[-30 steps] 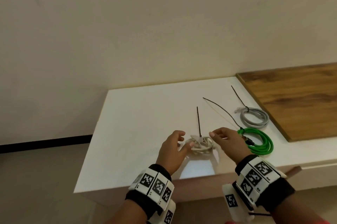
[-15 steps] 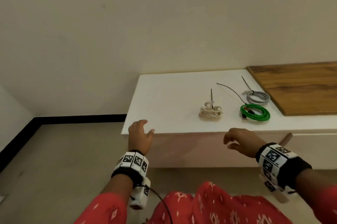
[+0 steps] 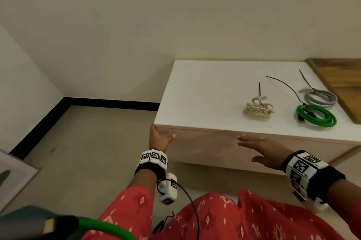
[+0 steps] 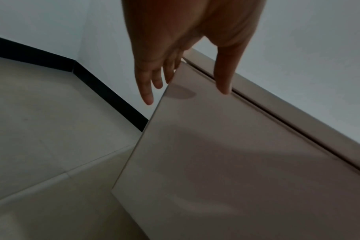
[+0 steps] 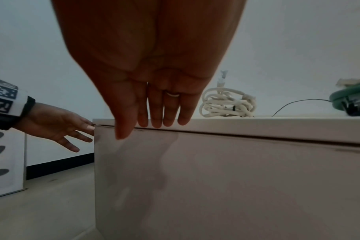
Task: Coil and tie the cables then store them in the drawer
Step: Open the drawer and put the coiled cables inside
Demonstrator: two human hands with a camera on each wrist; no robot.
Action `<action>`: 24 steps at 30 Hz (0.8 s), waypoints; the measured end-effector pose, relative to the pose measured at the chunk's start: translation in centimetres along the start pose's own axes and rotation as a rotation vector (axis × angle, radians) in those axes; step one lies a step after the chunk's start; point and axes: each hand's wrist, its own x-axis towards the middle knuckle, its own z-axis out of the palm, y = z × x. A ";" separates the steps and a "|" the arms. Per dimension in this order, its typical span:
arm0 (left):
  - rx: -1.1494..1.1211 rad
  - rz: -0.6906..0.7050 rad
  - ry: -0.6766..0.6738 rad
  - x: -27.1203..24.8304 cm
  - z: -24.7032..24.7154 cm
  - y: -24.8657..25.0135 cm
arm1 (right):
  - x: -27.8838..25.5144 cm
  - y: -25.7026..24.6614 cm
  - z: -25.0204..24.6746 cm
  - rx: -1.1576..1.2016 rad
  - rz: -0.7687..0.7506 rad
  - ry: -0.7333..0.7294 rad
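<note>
Three tied coils lie on the white cabinet top: a cream cable, a green cable and a grey cable. Nothing touches them. Below the top is the pale drawer front, closed with a thin gap above it. My left hand is at the front's upper left corner, fingers straight past the side edge and thumb on the face. My right hand is flat in front of the drawer, fingertips at the gap. Both hands hold nothing. The cream cable shows beyond them.
A wooden board lies on the top's right side. A loose black tie lies between the coils. On the floor stands a white panel at left. Another green cable shows at the lower left edge.
Both hands let go of the cream coil, drew back off the top and dropped to the drawer front. The view has pulled back and swung left.
</note>
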 end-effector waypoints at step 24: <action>0.594 0.360 0.248 -4.3 1.4 5.2 | -2.6 4.2 0.3 0.264 0.346 0.029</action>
